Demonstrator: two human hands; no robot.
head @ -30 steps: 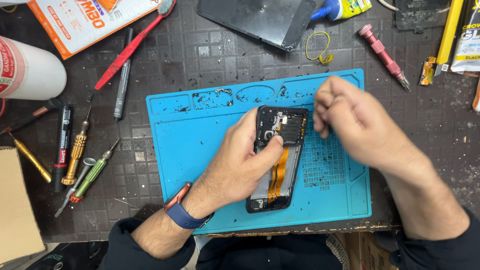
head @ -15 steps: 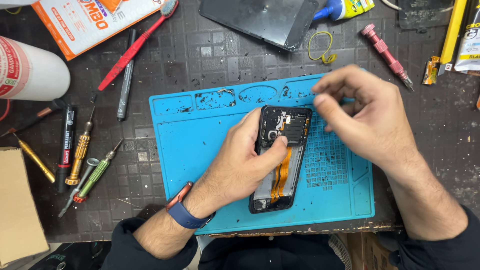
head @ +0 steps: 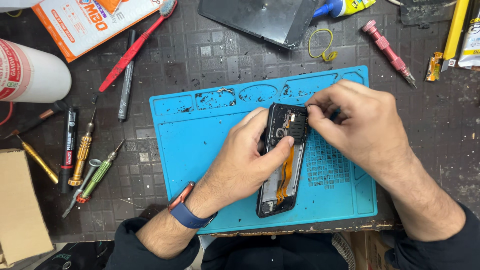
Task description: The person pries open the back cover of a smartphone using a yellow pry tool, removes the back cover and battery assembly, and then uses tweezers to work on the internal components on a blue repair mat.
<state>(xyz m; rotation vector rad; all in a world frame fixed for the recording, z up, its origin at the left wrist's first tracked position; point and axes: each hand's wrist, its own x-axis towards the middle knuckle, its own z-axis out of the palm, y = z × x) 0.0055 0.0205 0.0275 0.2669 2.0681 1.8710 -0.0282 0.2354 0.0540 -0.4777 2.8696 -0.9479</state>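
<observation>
We hold an opened phone [head: 282,160], its back cover off and an orange ribbon cable [head: 286,175] running down its middle, on a blue work mat [head: 200,130] that lies on the dark counter [head: 200,55]. Our left hand [head: 245,160] grasps the phone along its left edge, the thumb pressed onto the exposed inside near the top. Our right hand [head: 360,125] is bunched at the phone's upper right corner, its fingers [head: 315,107] pinched together against the frame; whether they grip some small part there, we cannot tell. A blue band with an orange edge [head: 187,212] sits on the left wrist. Left of the mat lie screwdrivers, one with a gold handle [head: 82,152] and one green [head: 97,175], beside a black marker [head: 67,145]. A red toothbrush [head: 132,47] and a pink-handled driver [head: 387,50] lie farther up the counter, well apart.
</observation>
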